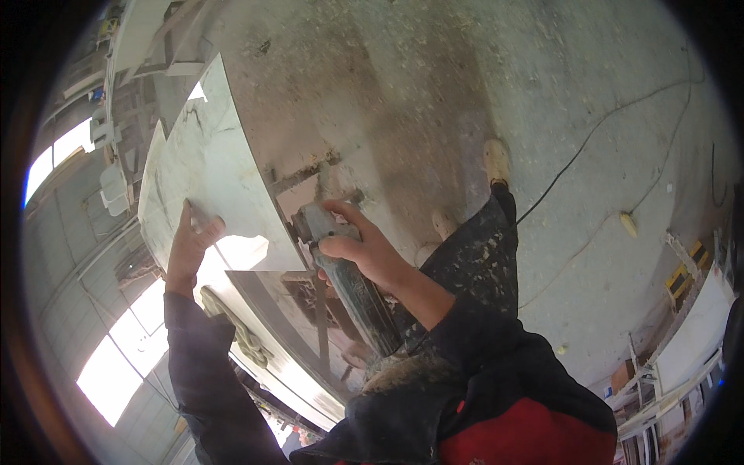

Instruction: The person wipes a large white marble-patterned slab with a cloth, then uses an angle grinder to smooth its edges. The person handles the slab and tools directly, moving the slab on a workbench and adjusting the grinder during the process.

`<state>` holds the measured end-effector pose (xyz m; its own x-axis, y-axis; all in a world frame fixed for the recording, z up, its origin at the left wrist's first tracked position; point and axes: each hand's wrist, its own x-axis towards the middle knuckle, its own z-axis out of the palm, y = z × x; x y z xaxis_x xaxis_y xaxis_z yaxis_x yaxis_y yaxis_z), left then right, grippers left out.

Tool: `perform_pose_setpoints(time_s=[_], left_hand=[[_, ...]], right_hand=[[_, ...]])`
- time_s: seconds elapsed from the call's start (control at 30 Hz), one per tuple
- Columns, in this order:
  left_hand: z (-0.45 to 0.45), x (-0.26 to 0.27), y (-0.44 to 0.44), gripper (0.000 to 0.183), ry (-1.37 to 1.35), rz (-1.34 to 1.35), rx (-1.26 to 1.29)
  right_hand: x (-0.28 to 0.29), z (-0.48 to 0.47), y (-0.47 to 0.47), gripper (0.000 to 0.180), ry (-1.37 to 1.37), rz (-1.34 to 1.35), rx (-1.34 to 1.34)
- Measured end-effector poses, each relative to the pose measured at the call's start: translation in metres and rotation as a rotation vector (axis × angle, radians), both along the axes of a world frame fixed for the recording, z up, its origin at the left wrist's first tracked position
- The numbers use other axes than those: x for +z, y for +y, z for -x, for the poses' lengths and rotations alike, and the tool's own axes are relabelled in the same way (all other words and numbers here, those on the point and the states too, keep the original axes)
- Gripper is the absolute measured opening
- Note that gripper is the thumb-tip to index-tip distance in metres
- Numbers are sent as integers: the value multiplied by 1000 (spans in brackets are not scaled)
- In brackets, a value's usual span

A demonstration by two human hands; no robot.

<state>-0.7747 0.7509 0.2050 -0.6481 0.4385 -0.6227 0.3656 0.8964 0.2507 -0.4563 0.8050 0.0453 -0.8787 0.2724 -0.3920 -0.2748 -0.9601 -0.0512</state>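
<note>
A white, grey-veined stone-look slab (224,151) lies before me on the left, its glossy face showing bright patches. Against that face rests my left hand (195,247), thumb and index finger spread. My right hand (363,247) is wrapped around an angle grinder (357,296) just beside the slab's long edge. The grinder's body points back towards my waist, and its head is turned to the edge. I cannot tell whether its disc touches the slab; the disc is mostly hidden.
A black cable (572,160) runs across the dusty concrete floor (569,75) behind my leg. A dusty metal frame (321,325) shows below the slab. Crumpled cloth or glove (235,328) lies on a pale surface near my left forearm. Racks (645,372) stand at the lower right.
</note>
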Motion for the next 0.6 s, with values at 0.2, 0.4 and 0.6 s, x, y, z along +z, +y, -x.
perform_pose_setpoints(time_s=[0.2,0.4,0.6], left_hand=[[-1,-1,0,137,41,-2,-37],[-5,0,1,133,67,1,-34],[-4,1,1,123,84,10,-57]], right_hand=[[-4,21,28,73,-7,-61,-26],[-2,48,72,75,-20,-159,-85],[-6,78,112,71,-33,-230,-152]])
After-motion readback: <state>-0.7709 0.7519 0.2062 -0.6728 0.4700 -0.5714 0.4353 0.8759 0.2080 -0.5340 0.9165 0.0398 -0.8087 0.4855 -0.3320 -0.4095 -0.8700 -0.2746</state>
